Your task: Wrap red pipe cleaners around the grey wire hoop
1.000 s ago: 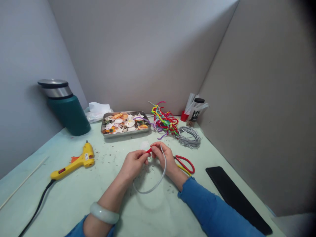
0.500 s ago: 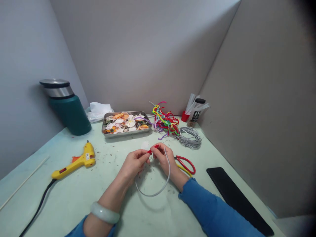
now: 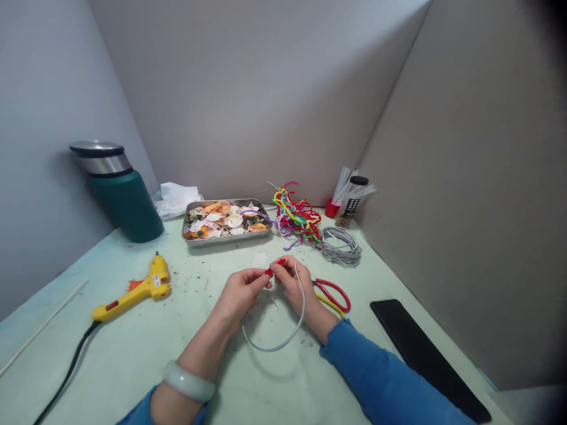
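My left hand [image 3: 239, 295] and my right hand [image 3: 292, 280] meet over the middle of the table, fingertips close together. Both pinch a small red piece that looks like pipe cleaner [image 3: 268, 272], mostly hidden by the fingers. A grey wire [image 3: 277, 349] hangs below in an open curve. One of its ends points up in front of my right hand; the other side runs up behind my left hand, where the grip on it is hidden. Scissors [image 3: 334, 295] with red and yellow handles lie beside my right wrist, partly covered by it.
A yellow glue gun [image 3: 137, 292] with a black cord lies left, near a teal bottle [image 3: 126, 203]. Behind are a tray [image 3: 228, 238] of shells, tangled pipe cleaners [image 3: 296, 218], coiled wire [image 3: 341, 247] and a black-lidded jar [image 3: 352, 200]. A black flat strip [image 3: 425, 354] lies right.
Almost nothing differs. Both hands keep the same pinch at the same spot, and the wire's curve has barely shifted.
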A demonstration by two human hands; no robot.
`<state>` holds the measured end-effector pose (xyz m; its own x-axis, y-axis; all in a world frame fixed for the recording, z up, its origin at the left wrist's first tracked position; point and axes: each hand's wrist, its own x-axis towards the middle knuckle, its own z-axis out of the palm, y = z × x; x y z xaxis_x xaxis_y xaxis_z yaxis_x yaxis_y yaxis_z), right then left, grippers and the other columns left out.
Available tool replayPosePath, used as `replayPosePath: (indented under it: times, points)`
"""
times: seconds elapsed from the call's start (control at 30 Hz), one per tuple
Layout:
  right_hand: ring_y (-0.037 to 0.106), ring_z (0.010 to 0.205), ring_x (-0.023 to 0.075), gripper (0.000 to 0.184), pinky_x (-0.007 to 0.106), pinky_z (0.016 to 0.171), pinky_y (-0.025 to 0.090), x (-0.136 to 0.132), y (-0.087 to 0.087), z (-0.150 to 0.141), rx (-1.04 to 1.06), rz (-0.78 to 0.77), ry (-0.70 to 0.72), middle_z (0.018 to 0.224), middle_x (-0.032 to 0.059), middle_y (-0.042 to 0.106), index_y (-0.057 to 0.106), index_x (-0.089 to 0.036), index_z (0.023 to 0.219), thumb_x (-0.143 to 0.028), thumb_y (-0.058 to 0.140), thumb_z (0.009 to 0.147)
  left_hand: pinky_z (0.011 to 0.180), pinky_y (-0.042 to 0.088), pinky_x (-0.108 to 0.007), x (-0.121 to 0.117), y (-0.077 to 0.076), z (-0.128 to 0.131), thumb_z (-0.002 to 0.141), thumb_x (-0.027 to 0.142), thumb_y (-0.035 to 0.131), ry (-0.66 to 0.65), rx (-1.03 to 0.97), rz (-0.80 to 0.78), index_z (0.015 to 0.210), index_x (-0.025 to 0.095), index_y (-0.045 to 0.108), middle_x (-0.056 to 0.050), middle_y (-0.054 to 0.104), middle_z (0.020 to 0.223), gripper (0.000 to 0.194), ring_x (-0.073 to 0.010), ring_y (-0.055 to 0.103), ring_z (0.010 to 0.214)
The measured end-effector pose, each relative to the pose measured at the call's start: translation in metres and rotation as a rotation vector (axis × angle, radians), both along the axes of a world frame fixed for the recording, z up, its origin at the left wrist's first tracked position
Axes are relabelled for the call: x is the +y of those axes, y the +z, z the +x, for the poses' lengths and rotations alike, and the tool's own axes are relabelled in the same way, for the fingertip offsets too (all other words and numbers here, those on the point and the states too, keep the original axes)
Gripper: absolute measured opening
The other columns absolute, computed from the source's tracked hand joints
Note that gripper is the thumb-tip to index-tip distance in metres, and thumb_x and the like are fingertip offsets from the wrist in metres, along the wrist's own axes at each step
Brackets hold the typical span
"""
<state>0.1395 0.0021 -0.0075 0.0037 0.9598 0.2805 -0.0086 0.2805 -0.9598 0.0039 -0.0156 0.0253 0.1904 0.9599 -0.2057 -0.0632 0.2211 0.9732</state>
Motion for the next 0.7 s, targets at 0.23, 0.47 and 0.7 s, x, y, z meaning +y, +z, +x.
replayPosePath:
  times: [0.23, 0.47, 0.7]
  points:
    - [0.046, 0.056, 0.0111, 0.019, 0.024, 0.056, 0.037, 0.0, -0.0008, -0.001, 0.021, 0.0, 0.01, 0.06, -0.0032, 0.051, 0.056, -0.018, 0.073, -0.036, 0.059, 0.078, 0.032, 0.018, -0.017, 0.002, -0.0039, -0.0011, 0.065, 0.042, 0.067, 0.015, 0.04, 0.005, 0.088, 0.013, 0.065, 0.0, 0.06, 0.069, 0.037, -0.0001, 0.027, 0.033]
    - [0.046, 0.055, 0.0111, 0.02, 0.024, 0.055, 0.037, -0.0001, -0.0008, -0.0018, 0.014, 0.009, -0.002, 0.059, -0.0033, 0.051, 0.057, -0.018, 0.072, -0.037, 0.059, 0.078, 0.032, 0.016, -0.018, 0.0011, -0.0019, -0.0018, 0.063, 0.042, 0.068, 0.027, 0.063, -0.002, 0.084, 0.012, 0.066, 0.001, 0.059, 0.066, 0.037, -0.0002, 0.026, 0.033]
    - [0.046, 0.054, 0.0112, 0.019, 0.024, 0.055, 0.036, 0.0003, -0.0009, -0.002, 0.024, 0.0, -0.006, 0.058, -0.0033, 0.051, 0.057, -0.018, 0.072, -0.036, 0.059, 0.078, 0.032, 0.017, -0.018, 0.0009, -0.0004, -0.0017, 0.066, 0.041, 0.066, -0.002, 0.051, 0.016, 0.086, 0.012, 0.065, 0.0, 0.06, 0.068, 0.036, -0.0004, 0.027, 0.033]
